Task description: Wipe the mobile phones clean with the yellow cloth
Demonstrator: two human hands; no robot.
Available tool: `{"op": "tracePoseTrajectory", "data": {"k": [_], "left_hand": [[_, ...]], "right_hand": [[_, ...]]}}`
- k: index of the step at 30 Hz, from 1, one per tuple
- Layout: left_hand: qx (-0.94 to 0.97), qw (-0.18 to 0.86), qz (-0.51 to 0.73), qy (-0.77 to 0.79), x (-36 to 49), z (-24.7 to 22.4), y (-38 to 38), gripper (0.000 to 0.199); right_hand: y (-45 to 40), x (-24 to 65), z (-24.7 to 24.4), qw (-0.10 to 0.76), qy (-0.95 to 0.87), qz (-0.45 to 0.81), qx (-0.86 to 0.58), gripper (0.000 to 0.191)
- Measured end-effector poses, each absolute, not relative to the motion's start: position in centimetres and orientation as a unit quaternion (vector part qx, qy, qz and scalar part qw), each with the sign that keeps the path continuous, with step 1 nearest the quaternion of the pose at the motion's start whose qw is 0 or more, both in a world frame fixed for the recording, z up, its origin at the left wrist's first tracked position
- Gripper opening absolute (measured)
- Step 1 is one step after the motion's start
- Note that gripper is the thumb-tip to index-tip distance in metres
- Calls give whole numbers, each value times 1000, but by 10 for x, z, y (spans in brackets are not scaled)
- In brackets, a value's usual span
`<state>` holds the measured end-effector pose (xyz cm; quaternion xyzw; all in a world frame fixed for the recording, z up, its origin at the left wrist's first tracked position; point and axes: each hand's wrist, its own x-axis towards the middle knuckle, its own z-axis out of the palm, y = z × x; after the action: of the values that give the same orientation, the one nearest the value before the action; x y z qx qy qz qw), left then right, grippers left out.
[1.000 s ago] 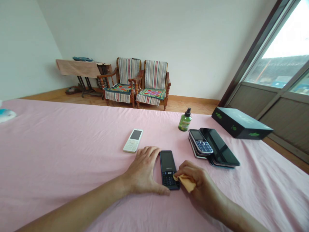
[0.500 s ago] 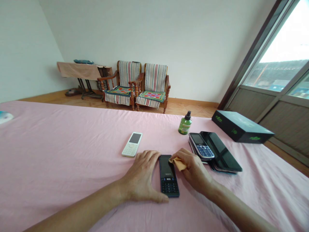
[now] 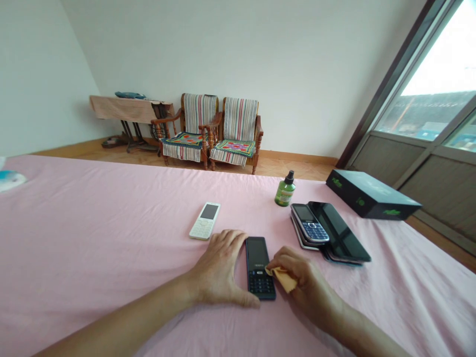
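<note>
Two wooden armchairs point(image 3: 241, 119), one spray bottle point(image 3: 284, 192), one black box point(image 3: 372, 199), three keypad phones point(image 3: 257, 267).

Right hand point(image 3: 303, 285): moved back down beside the black keypad phone point(image 3: 256, 253), away from its top end.
Yellow cloth point(image 3: 282, 278): shifted from the phone's upper screen to the lower screen, just above the keys.
</note>
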<state>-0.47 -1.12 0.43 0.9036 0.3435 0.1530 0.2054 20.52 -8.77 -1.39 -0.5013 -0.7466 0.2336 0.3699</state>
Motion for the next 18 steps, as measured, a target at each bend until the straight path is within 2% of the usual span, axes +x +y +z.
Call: {"op": "tracePoseTrajectory", "data": {"k": [11, 18], "left_hand": [[901, 197, 175, 346, -5, -1, -10, 112], [898, 186, 187, 353, -6, -2, -1, 108]], "right_hand": [[-122, 203, 4, 309, -768, 258, -498, 26], [-89, 205, 17, 362, -734, 181, -545, 26]]}}
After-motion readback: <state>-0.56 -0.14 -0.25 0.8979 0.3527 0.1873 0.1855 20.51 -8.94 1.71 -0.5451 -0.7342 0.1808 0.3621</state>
